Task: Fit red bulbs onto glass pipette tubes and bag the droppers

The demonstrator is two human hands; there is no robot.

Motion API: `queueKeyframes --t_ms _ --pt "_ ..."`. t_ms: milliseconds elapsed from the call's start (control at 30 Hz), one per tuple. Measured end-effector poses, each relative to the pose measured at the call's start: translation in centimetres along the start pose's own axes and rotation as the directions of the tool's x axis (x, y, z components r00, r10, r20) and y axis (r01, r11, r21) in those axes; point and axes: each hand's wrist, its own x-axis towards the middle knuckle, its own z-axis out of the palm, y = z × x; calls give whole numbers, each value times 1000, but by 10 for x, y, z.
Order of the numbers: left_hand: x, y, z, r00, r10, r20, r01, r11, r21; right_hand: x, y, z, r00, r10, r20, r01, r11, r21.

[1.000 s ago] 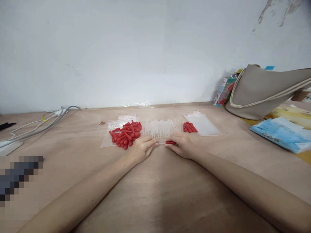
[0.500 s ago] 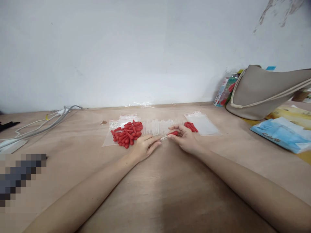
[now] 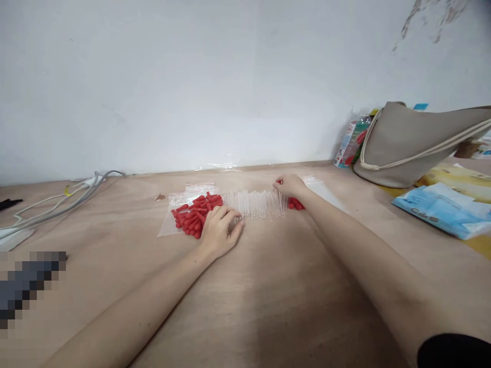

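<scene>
Pinching one red bulb [image 3: 280, 182] just above the right end of the tube row [image 3: 255, 204]: that's the right hand [image 3: 293, 186], thumb and fingertips together. Can't tell if a tube is seated in the bulb, fingers hide that end. Left hand [image 3: 219, 232] sits at the near right side of the red pile [image 3: 192, 217], fingers bent, thumb spread away from them, nothing visibly gripped, fingertips by the row's left end. Main risk, I'd say: tubes are thin, loose and close-packed, so a knuckle or bulb dragged sideways could skew several or start them rolling. A bulb only lightly pushed on could slip off its tube. Right wrist passes over the small red group [image 3: 295, 204], so a low pull-back could scatter it. Left palm edge could knock bulbs loose from the pile too. Containers: left zip bag [image 3: 164, 227] lies flat under the pile, bulbs on top of it, not inside as far as I can see; second zip bag [image 3: 199, 187] just beyond, contents unreadable. Right zip bag [image 3: 328, 193] lies flat, partly behind the right forearm [image 3: 345, 227]; can't tell what it holds. Far right: tilted bottle [image 3: 347, 145] beside the beige bag [image 3: 395, 145], whose inside isn't visible; blue packet [image 3: 437, 209] nearer.
</scene>
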Motion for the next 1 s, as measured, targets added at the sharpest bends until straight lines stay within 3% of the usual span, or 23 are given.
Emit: queueKeyframes --t_ms 133,333,633,800,1000 --pt "0 0 0 1000 -8 5 8 1000 18 -3 -3 10 1000 -1 24 2 998 -66" --pt "-1 2 0 998 -41 -40 44 995 87 -19 12 -14 993 81 -81 -90 989 -117" --pt "20 -7 -4 975 -186 -118 217 903 370 -48 25 -27 972 130 196 -124 991 -42" --pt "45 1 6 965 -255 -57 255 874 413 -46 22 -25 961 220 170 -212 975 -63" --pt "68 8 23 898 -437 56 363 805 469 -45 21 -21 959 266 96 -250 957 -148"
